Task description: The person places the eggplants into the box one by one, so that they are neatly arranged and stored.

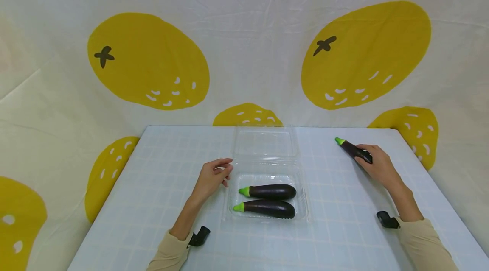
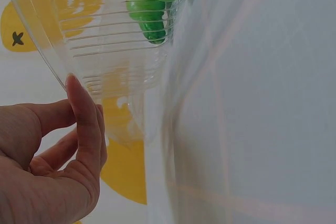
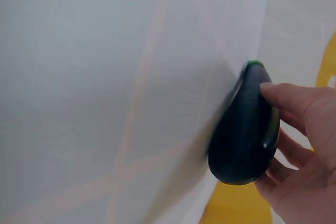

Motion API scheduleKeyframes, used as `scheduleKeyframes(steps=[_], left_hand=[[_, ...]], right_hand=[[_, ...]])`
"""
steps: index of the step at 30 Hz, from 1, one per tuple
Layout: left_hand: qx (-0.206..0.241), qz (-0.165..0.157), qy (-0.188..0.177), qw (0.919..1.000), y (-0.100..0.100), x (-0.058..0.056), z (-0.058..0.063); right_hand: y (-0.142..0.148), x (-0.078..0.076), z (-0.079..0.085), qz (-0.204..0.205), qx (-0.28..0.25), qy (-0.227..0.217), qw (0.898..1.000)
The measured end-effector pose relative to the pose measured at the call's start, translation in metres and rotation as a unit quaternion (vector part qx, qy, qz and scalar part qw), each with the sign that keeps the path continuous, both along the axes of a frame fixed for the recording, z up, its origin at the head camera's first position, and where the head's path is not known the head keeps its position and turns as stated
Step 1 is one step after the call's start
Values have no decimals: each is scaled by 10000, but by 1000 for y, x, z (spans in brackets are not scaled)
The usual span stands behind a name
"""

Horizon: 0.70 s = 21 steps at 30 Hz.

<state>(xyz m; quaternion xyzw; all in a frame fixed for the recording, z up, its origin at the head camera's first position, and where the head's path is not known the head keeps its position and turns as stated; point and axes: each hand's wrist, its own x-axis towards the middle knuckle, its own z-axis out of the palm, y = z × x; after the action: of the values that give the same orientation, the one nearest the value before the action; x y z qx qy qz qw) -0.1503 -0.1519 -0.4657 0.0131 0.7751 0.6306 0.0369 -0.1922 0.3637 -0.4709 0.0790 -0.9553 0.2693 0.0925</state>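
My right hand (image 1: 379,166) grips an eggplant (image 1: 349,149) with a bright green stem end at the table's right side. In the right wrist view, the thumb and fingers hold the dark eggplant (image 3: 244,129) from its side, low by the tabletop. Two more eggplants (image 1: 272,191) (image 1: 269,208) lie side by side in a clear plastic clamshell container (image 1: 304,203), stems to the left. Beside the container's left edge is my left hand (image 1: 210,177), fingers loosely bent. Its fingertips reach the clear rim (image 2: 44,59); whether they press on it I cannot tell.
The container's clear lid (image 1: 265,143) lies folded back, toward the far table edge. A pale checked cloth covers the table (image 1: 328,237). Behind hangs a white curtain (image 1: 256,42) with big yellow fruit prints. A black wrist device (image 1: 387,219) sits by each sleeve.
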Motion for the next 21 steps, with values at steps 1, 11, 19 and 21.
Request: scheduleKeyframes(steps=[1, 11, 19, 21], left_hand=[[27, -15, 8, 10000, 0, 0, 0], [260, -131, 68, 9996, -1, 0, 0], [240, -112, 50, 9996, -1, 0, 1], [245, -113, 44, 9996, -1, 0, 1]], right_hand=[[0, 0, 0, -11, 7, -52, 10000], [0, -1, 9, -114, 363, -445, 9983], [-2, 3, 14, -140, 420, -548, 9975], [-2, 4, 14, -104, 415, -490, 9979]])
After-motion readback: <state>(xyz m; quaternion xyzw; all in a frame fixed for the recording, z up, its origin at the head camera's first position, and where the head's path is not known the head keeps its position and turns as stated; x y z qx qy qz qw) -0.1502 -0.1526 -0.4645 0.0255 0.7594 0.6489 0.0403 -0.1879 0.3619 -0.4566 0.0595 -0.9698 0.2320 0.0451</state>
